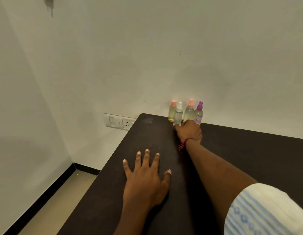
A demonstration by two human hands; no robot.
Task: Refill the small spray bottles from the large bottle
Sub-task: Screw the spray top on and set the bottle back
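Four small spray bottles are standing in a tight row at the far edge of the dark table (249,150), right against the wall. From the left: the pink-capped bottle (172,112) is showing a yellowish tint, strongest near its base. The white-topped bottle (178,116) is looking clear. The pink-sprayer bottle (189,111) is also looking pale and clear. The purple-topped bottle (198,114) is carrying a purple flower print. I cannot tell how full any of them is.

I am stretching my right hand (189,131) out to the foot of that row, in front of the two middle bottles. Its thumb is pointing left towards the base of the white-topped one, touching it or just beside it. The other fingers are hiding behind the back of the hand, so I cannot tell whether they are curling round a bottle or lying loose. A red thread (185,142) is sitting on that wrist.

I am resting my left hand (144,180) palm down on the table, well short of the bottles. Its fingers (147,158) are lying straight and spread apart, holding nothing.
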